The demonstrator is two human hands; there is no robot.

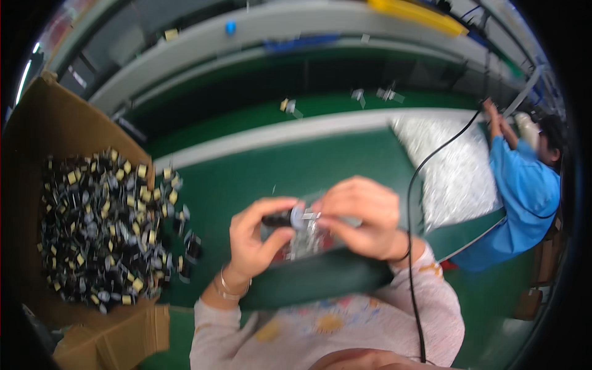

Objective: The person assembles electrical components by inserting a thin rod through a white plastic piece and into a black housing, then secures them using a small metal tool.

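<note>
Head view: left hand [250,242] pinching black part [276,219] thumb to fingers, right of the box [80,123]. Right hand [364,213], farther right of box, fingertips narrow at the part's pale end; blurred, can't tell if gripping. Heap [98,228] of small black-and-yellow parts in box. White bag [453,169] well right of box, co-worker [524,197] beside it.

Shows black and grey on the held part [287,217], plain green across the worktop [228,166], bright blue on the co-worker's shirt [524,197].
</note>
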